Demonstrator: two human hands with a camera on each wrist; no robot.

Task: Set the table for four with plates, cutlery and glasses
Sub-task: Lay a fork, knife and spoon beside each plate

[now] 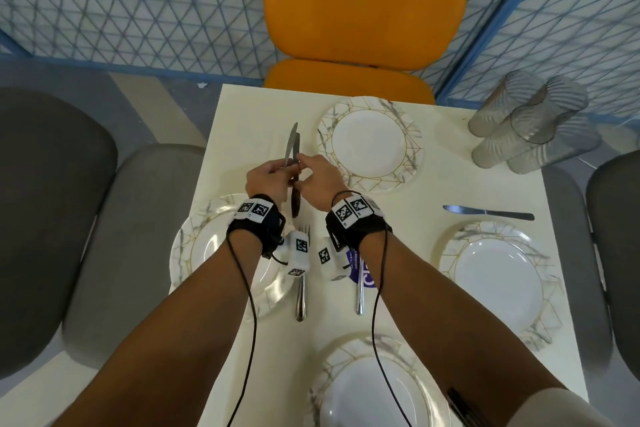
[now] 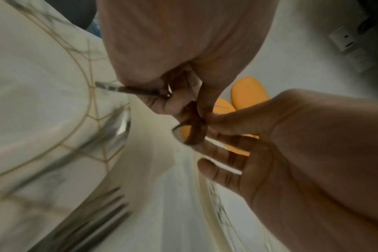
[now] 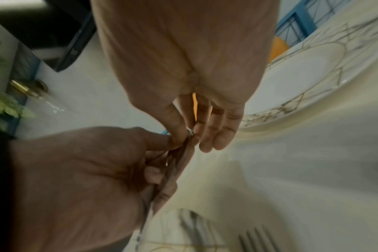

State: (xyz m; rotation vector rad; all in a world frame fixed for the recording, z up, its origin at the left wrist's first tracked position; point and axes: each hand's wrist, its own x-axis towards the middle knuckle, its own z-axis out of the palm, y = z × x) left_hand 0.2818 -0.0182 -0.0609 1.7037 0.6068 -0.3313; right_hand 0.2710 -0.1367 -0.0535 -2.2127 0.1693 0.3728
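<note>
Over the table's left half both hands meet on a pair of steel knives, blades pointing away from me. My left hand grips their handles in curled fingers. My right hand pinches one knife between thumb and forefinger, which the right wrist view shows at the knife. Four gold-veined white plates lie at the far, left, right and near sides. One knife lies beside the right plate. Two forks lie under my wrists. Clear ribbed glasses stand clustered at the far right corner.
An orange chair stands at the table's far side, grey chairs at left and right. A blue mesh fence runs behind. Bare tabletop lies between the far plate and the glasses.
</note>
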